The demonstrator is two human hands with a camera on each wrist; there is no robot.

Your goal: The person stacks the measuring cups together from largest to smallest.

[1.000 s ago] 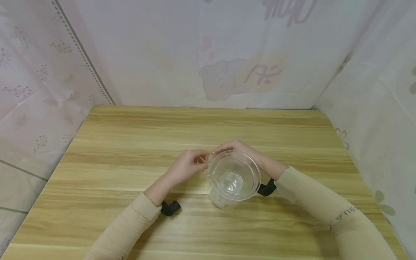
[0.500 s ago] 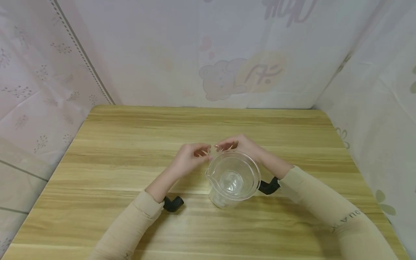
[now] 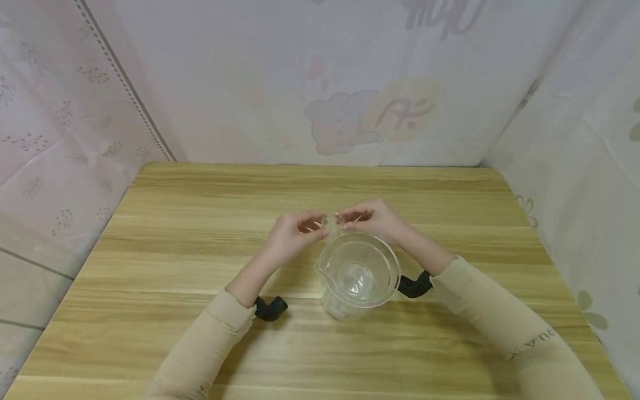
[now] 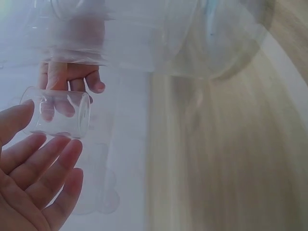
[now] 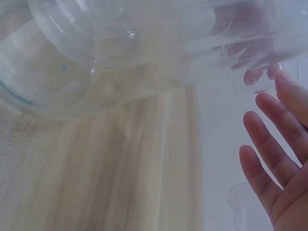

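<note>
A large clear beaker [image 3: 336, 306] with a pouring spout stands upright on the wooden table. Just beyond its far rim, a small clear beaker [image 4: 54, 113] is held between both hands. The left hand [image 3: 292, 236] pinches its left side, thumb on one side and fingertips on the other. From the opposite side, the right hand [image 3: 372, 222] pinches it with thumb and forefinger; the other right fingers [image 5: 262, 130] spread loosely. In the right wrist view the large beaker's wall partly covers the small beaker [image 5: 250, 79].
The wooden table [image 3: 200, 222] runs back to a pale patterned curtain [image 3: 240, 83], with more curtain on both sides. A black wrist mount [image 3: 270, 309] sits at the left cuff and another black mount [image 3: 415, 285] at the right, close beside the large beaker.
Both hands have moved away from the body with the small beaker, out from behind the large beaker's far rim. The large beaker has stayed in place.
</note>
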